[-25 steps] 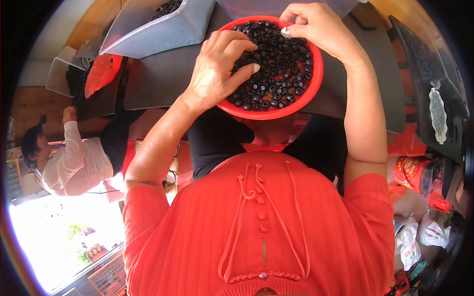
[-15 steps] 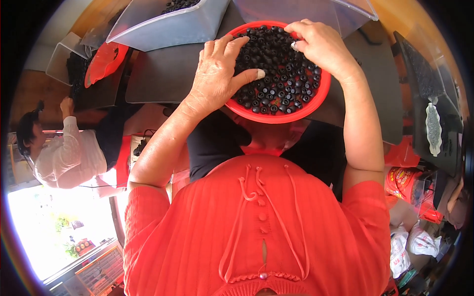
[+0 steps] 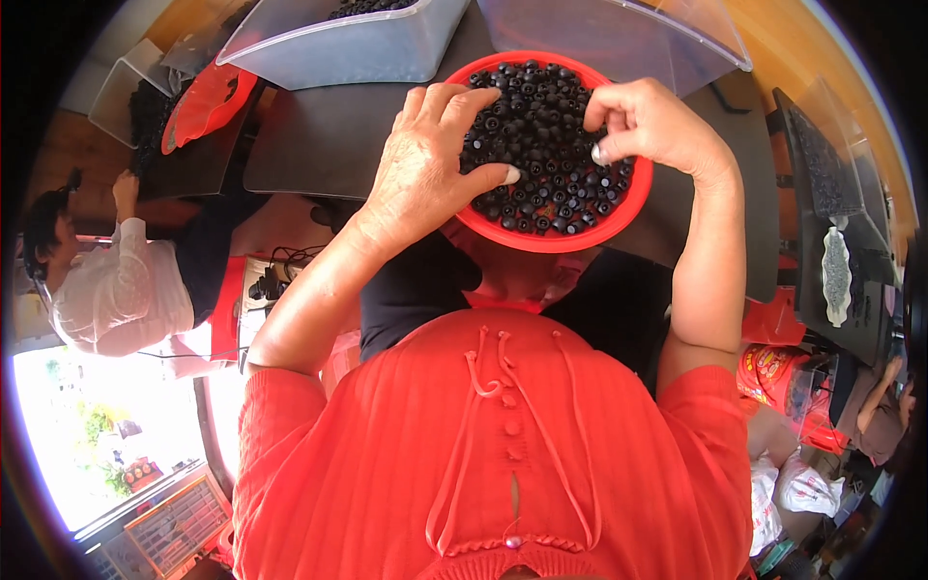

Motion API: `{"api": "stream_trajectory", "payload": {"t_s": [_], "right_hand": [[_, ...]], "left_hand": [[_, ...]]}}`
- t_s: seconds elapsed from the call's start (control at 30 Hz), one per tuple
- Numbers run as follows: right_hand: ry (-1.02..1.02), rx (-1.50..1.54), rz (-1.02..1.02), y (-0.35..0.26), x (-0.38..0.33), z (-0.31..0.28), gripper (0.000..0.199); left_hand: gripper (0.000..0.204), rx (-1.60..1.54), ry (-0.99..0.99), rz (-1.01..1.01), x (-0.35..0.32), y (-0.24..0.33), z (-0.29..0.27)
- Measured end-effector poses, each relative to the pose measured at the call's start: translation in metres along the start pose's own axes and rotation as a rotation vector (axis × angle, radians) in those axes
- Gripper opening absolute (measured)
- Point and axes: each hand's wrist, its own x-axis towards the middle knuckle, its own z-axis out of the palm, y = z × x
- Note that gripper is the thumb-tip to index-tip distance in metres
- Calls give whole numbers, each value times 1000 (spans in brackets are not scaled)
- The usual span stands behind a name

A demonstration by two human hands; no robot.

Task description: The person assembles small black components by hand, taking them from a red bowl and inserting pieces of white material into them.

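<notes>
Your left hand (image 3: 425,169) lay spread over small round black parts (image 3: 541,145) heaped in a red bowl (image 3: 551,237) on the dark desk (image 3: 319,145), fingers loose and grasping nothing. Your right hand (image 3: 648,126) pinched one piece between thumb and fingertip. The pieces looked light, hard and prone to roll; pinching them singly by the sides seemed best.

Bright daylight, overexposed glare at lower left, sharp centre, strong fisheye bending, dark vignetted corners
</notes>
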Motion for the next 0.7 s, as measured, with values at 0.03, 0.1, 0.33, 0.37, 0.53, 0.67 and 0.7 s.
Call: {"api": "stream_trajectory", "payload": {"t_s": [0.03, 0.1, 0.33, 0.37, 0.53, 0.67, 0.7], "right_hand": [[1, -2, 1, -1, -1, 1, 26], [40, -173, 2, -9, -2, 5, 30], [8, -293, 12, -25, -1, 11, 23], [21, -295, -27, -25, -1, 12, 21], [76, -220, -87, -16, -1, 14, 17], [83, 111, -301, -17, -3, 12, 12], [83, 199, -368, -18, -4, 12, 11]], "left_hand": [[65, -9, -34, -38, -1, 0, -1], [63, -8, -48, -25, -2, -6, 3], [49, -78, 6, 2, 16, -13, 23], [46, -60, 36, 5, 18, -10, 24], [27, -151, 199, -21, 14, 8, 19], [15, -531, 146, -215, 12, 23, 18], [17, -666, 97, -280, 13, 27, 19]]}}
